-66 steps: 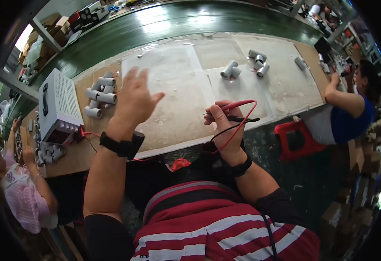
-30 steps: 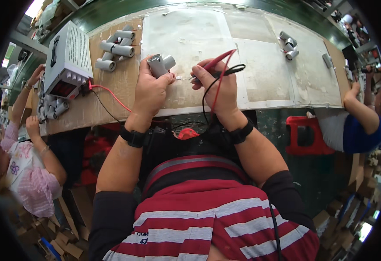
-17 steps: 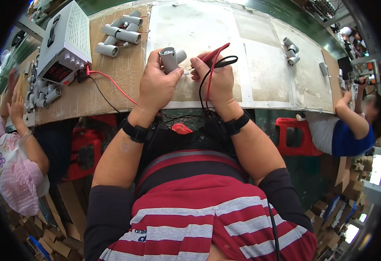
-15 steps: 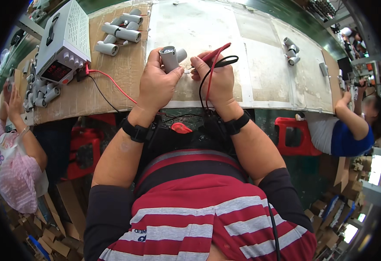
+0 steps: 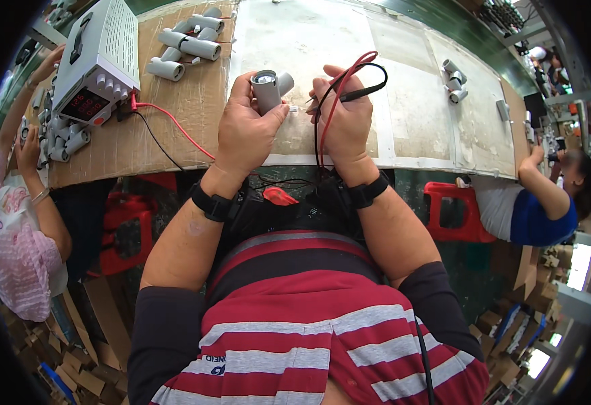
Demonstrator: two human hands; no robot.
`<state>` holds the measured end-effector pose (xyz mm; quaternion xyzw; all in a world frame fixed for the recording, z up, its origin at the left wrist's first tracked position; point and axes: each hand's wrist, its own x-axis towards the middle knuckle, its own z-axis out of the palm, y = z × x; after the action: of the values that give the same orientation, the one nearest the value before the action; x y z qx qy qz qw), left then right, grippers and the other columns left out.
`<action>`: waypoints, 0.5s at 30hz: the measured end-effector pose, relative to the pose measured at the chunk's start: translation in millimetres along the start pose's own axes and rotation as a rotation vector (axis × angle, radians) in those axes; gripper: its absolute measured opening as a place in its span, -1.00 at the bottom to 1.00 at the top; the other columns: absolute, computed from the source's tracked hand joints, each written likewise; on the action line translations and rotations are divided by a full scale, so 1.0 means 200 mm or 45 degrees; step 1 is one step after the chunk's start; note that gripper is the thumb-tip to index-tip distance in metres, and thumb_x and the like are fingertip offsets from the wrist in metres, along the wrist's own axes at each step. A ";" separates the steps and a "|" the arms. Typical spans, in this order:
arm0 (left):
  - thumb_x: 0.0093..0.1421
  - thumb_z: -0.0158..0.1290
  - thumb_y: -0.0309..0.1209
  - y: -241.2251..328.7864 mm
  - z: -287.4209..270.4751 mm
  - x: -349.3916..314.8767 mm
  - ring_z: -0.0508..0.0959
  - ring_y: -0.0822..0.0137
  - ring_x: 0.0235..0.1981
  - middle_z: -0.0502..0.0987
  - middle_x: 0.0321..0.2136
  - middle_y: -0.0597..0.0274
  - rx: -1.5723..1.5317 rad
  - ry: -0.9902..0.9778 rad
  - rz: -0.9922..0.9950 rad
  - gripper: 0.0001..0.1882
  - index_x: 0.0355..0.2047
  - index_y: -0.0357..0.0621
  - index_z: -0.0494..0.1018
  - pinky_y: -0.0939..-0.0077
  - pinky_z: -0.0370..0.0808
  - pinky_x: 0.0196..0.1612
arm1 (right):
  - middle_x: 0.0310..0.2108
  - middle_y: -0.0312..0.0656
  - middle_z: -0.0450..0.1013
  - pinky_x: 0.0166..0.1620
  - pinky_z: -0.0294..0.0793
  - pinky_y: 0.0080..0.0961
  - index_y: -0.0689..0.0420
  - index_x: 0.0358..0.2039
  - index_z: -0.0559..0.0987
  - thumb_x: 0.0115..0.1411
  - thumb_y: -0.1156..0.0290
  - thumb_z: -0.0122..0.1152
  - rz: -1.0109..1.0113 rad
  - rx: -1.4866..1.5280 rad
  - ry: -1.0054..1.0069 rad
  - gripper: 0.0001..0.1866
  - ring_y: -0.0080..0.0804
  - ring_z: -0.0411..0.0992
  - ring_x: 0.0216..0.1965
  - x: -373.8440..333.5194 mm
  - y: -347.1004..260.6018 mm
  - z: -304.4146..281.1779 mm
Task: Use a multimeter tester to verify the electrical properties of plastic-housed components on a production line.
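My left hand (image 5: 247, 135) is closed around a small grey spotlight (image 5: 267, 96), a short cylinder with its clear lens end tilted up and a second grey cylinder joined at its side. A small white connector (image 5: 293, 109) sticks out beside my left fingertips. To the right, my right hand (image 5: 346, 131) is closed on a pair of test probes (image 5: 361, 93), one black and one red, whose leads loop over the hand and down past the wrist. The probe tips point toward the connector; a gap shows between them.
A bench power supply (image 5: 99, 64) with a lit red display stands at the left, its red and black leads running toward me. More grey spotlights (image 5: 191, 44) lie on cardboard beside it, and others (image 5: 454, 81) at the right. Co-workers sit at both sides; red stools (image 5: 454, 209) stand below the table.
My right hand has shifted slightly right and turned, its probes swinging away from the connector. The left hand stays nearly in place. The co-worker at the left has raised an arm behind the power supply.
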<state>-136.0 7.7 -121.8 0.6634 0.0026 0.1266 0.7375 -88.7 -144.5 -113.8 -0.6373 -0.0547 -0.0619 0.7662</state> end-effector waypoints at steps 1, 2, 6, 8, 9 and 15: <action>0.24 0.21 -0.60 0.00 0.00 0.00 0.58 0.42 -0.15 0.53 -0.11 0.15 -0.015 -0.005 0.013 -0.49 0.16 -0.22 0.29 0.49 0.57 -0.10 | -0.44 -0.25 0.56 -0.49 0.50 -0.65 0.29 0.00 0.55 0.31 0.43 0.38 0.008 0.027 0.000 -0.68 -0.60 0.51 -0.52 0.00 0.00 0.00; 0.24 0.21 -0.60 0.00 0.00 0.00 0.58 0.42 -0.15 0.53 -0.11 0.15 -0.016 -0.003 0.012 -0.49 0.16 -0.22 0.29 0.49 0.57 -0.10 | -0.44 -0.25 0.56 -0.49 0.50 -0.65 0.29 0.00 0.55 0.31 0.43 0.38 0.009 0.026 -0.002 -0.68 -0.60 0.51 -0.52 0.00 0.01 0.00; 0.23 0.21 -0.61 0.00 0.02 -0.01 0.58 0.44 -0.16 0.54 -0.12 0.16 -0.052 0.008 0.032 -0.48 0.17 -0.22 0.29 0.52 0.57 -0.12 | -0.43 -0.25 0.56 -0.47 0.51 -0.65 0.29 0.01 0.58 0.31 0.43 0.39 0.065 -0.036 -0.079 -0.68 -0.60 0.51 -0.51 0.00 0.02 0.02; 0.23 0.20 -0.62 0.00 0.01 -0.01 0.58 0.44 -0.17 0.54 -0.12 0.17 -0.058 0.009 0.042 -0.48 0.17 -0.22 0.29 0.53 0.57 -0.13 | -0.43 -0.24 0.57 -0.46 0.52 -0.65 0.28 -0.01 0.61 0.30 0.42 0.40 0.048 -0.102 -0.084 -0.69 -0.60 0.52 -0.50 -0.01 0.02 0.02; 0.23 0.20 -0.62 0.00 0.01 -0.01 0.58 0.45 -0.17 0.54 -0.13 0.17 -0.061 0.009 0.048 -0.48 0.17 -0.22 0.29 0.53 0.57 -0.14 | -0.43 -0.24 0.57 -0.45 0.52 -0.65 0.28 -0.02 0.62 0.30 0.42 0.40 0.038 -0.134 -0.087 -0.70 -0.60 0.52 -0.49 0.00 0.02 0.02; 0.23 0.20 -0.62 0.00 0.01 -0.02 0.58 0.45 -0.18 0.54 -0.15 0.19 -0.042 0.016 0.049 -0.49 0.16 -0.23 0.30 0.53 0.58 -0.16 | -0.43 -0.26 0.58 -0.43 0.53 -0.66 0.28 -0.04 0.63 0.28 0.41 0.42 0.035 -0.233 -0.113 -0.70 -0.60 0.53 -0.48 0.00 0.02 0.02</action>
<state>-138.5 5.4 -123.1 0.6501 -0.0075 0.1448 0.7458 -88.8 -140.1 -117.4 -0.7074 -0.0739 -0.0279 0.7024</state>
